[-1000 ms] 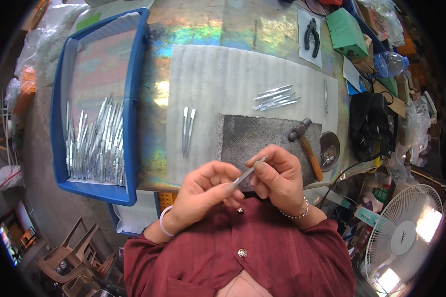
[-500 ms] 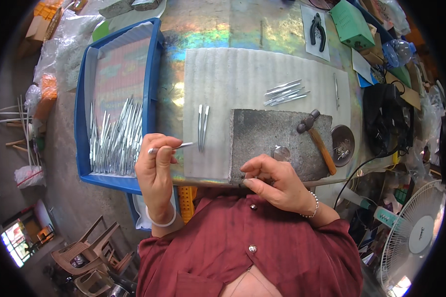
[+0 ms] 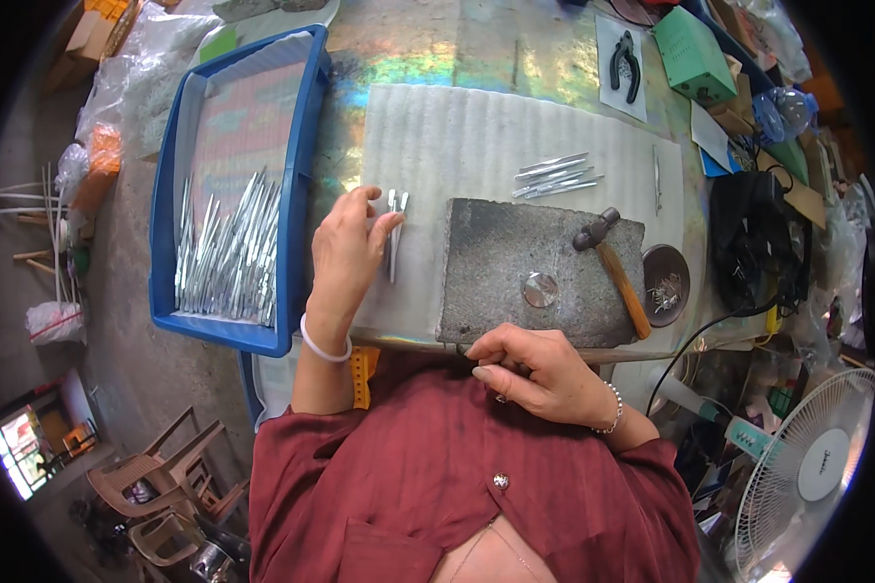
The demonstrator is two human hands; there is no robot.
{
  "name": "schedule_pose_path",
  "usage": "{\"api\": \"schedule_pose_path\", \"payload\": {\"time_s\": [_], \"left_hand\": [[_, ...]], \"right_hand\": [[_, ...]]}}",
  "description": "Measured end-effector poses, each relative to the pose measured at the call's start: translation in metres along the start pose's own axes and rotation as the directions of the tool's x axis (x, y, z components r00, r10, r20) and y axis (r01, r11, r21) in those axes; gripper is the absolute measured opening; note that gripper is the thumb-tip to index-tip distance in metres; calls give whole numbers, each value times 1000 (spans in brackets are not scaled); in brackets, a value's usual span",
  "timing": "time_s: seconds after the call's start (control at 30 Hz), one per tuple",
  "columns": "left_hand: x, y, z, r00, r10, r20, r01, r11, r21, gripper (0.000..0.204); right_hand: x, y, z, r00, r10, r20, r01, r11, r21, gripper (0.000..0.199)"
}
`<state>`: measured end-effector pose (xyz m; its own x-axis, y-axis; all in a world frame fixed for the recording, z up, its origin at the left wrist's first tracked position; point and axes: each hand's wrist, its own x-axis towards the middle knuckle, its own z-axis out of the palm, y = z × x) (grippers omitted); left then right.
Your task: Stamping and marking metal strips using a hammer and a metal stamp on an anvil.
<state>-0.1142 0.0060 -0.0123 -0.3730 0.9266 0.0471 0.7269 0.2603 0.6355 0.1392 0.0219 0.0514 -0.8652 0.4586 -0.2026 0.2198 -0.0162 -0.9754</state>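
My left hand [image 3: 348, 241] is over the left side of a white foam sheet [image 3: 418, 126], thumb and fingers apart, and no rod shows in it. Right beside its thumb lie slim silver metal rods [image 3: 394, 257] with flattened ends, partly covered by the hand. At the front edge of a grey stone slab [image 3: 496, 253], my right hand [image 3: 540, 374] is closed, fingers curled toward the thumb; what it pinches, if anything, is too small to make out. A hammer [image 3: 612, 267] with a wooden handle and a shiny round disc [image 3: 541, 290] rest on the slab.
A blue tray [image 3: 304, 185] with many silver rods stands at left. More rods [image 3: 557, 177] lie on the foam behind the slab. A bowl of small metal bits [image 3: 666, 284], black pliers [image 3: 625, 68], a green box [image 3: 695, 58] and a fan [image 3: 812, 476] are at right.
My left hand has moved up and right to the rods on the foam, and the rod it held no longer shows. My right hand stays near the slab's front edge, slightly lower.
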Motion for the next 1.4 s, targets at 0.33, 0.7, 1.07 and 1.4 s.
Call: {"api": "schedule_pose_path", "payload": {"time_s": [0.33, 0.7, 1.07, 1.4], "left_hand": [[-53, 122, -98, 668, 742, -53, 198, -246, -949, 47], [-163, 142, -115, 423, 876, -232, 445, -424, -789, 48], [-132, 195, -114, 380, 893, -239, 448, -404, -797, 51], [-121, 256, -52, 231, 920, -315, 572, -391, -721, 54]], "right_hand": [[2, -6, 22, 997, -60, 48, 64, 994, -87, 14], [-42, -10, 47, 996, -81, 32, 87, 956, -281, 15], [-59, -12, 54, 987, -151, 55, 161, 938, -306, 17], [-53, -21, 27, 999, -41, -12, 37, 969, -245, 32]]}}
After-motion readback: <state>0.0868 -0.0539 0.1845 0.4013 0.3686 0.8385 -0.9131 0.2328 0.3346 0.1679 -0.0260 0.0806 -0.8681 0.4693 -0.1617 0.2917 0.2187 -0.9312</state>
